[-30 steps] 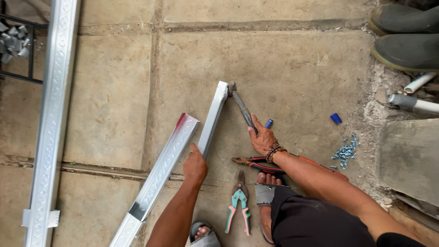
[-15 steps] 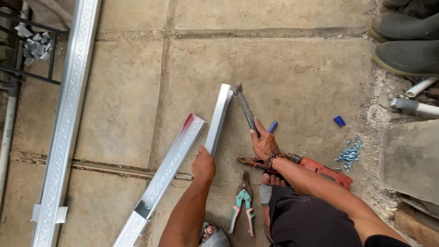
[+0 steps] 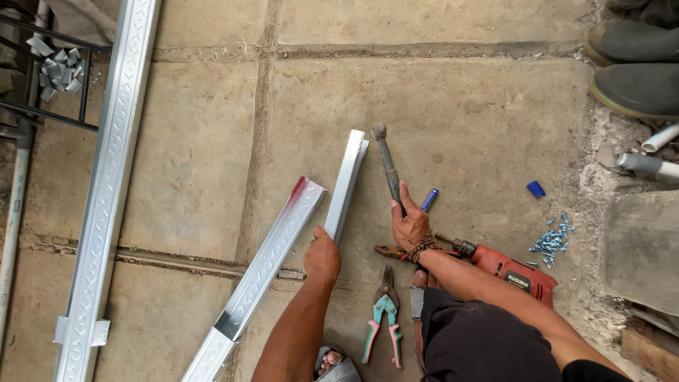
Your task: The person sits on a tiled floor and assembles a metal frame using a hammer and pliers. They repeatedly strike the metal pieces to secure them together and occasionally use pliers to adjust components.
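Holding a short metal channel down on the paved floor, hammer raised beside it.

The channel's long axis runs away from the person, tilted slightly right; the left hand closes its grip on the near end. The right hand is wrapped shut around the hammer's handle, its head level with the channel's far end, just right of it. A longer channel lies left; snips and a red drill lie near.

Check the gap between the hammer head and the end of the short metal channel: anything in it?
Nothing visible. The right hand holds the hammer with its head beside the short channel's far end, only bare paving between them. The left hand grips the channel's near end.
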The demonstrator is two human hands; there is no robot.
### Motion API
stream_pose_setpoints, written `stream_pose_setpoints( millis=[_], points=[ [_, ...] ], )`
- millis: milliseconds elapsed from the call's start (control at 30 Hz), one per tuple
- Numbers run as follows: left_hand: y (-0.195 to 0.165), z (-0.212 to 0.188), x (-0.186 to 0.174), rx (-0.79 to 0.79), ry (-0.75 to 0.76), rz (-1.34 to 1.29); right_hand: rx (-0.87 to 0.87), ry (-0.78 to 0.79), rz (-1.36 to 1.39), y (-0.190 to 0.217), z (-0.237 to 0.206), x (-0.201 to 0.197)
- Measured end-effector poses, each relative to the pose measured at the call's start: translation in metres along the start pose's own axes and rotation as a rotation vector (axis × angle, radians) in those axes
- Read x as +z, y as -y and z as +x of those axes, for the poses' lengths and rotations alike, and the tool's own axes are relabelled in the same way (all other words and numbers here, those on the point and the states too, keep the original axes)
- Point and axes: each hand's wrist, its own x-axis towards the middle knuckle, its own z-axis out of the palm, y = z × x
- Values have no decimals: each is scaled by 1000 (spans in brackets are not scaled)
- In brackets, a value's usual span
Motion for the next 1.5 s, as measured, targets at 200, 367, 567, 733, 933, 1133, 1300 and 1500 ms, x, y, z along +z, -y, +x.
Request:
stream_pose_setpoints(
  millis=[200, 367, 567, 733, 933, 1133, 1300, 1500],
  points=[
    [0, 0, 1, 5, -2, 2, 175, 253, -159, 4, 6, -6],
    [3, -4, 1, 13, -4, 4, 172, 101, -97, 6, -10, -2],
    [2, -6, -1, 16, -12, -73, 0, 176, -109, 4, 0, -7],
    [4, -1, 0, 33, -35, -40, 297, 149, -48, 6, -9, -5],
    [2, -4, -3, -6, -1, -100, 65, 192, -75, 2, 0, -6],
    [0, -2, -2, 2, -8, -55, 75, 128, -46, 0, 0, -5],
    [0, 2, -1, -9, 0, -47, 53, -13, 2, 3, 4, 1],
    [-2, 2, -8, 23, 11, -21, 160, 237, -122, 4, 11, -10]
  ],
)
